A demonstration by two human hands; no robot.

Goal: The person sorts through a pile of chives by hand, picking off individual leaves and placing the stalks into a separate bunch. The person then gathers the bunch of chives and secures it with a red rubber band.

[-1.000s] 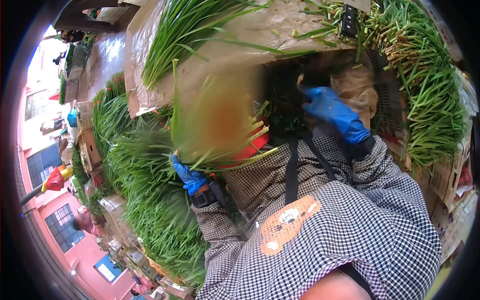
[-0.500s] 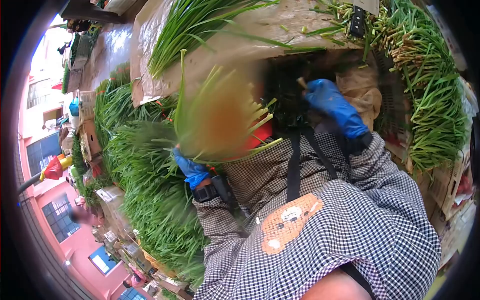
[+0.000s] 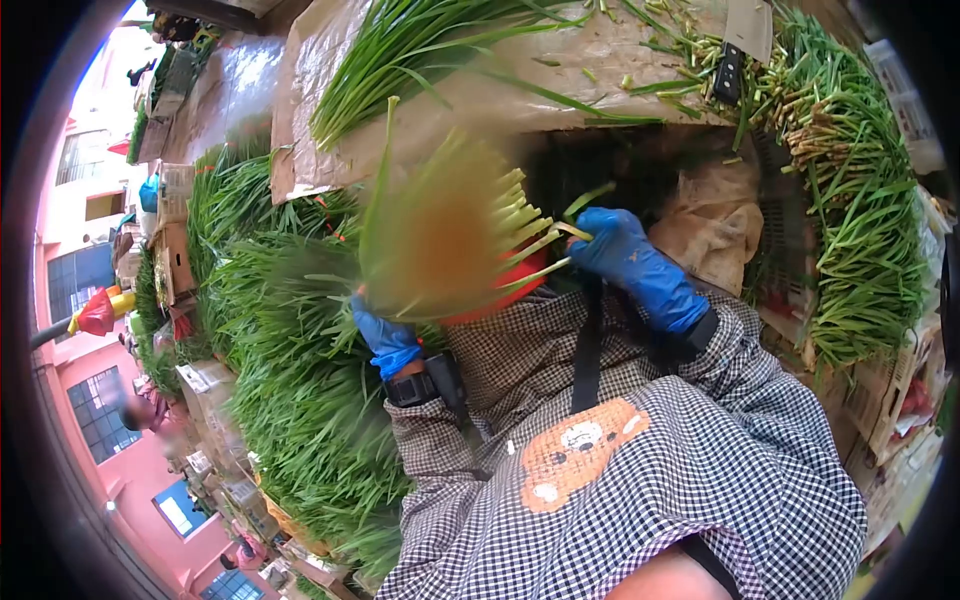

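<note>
My left hand (image 3: 385,338), in a blue glove, is closed around a bunch of green garlic-like stalks (image 3: 520,212). Long leaves rise at the bunch's left side, and pale cut ends point right. A brownish blur covers its middle, and some of my left fingers are hidden behind it. At the cut ends, my gloved right hand (image 3: 640,265) pinches the tip of a pale stalk; a green strip sticks up beside its fingers. Something red (image 3: 520,280) shows just below the stalks, against my checked apron (image 3: 690,450).
Cardboard-like sheeting (image 3: 500,85) ahead carries a pile of long greens (image 3: 400,60) and scattered stem bits. A black object (image 3: 728,75) lies at its right end. Dense greens (image 3: 310,370) stand at left; stacked bundles (image 3: 850,200) line the right. Brown sacking (image 3: 710,210) lies behind my right hand.
My right hand has come left and down to the cut ends of the bunch, where it now pinches a stalk. My left hand and the bunch stay almost in place.
</note>
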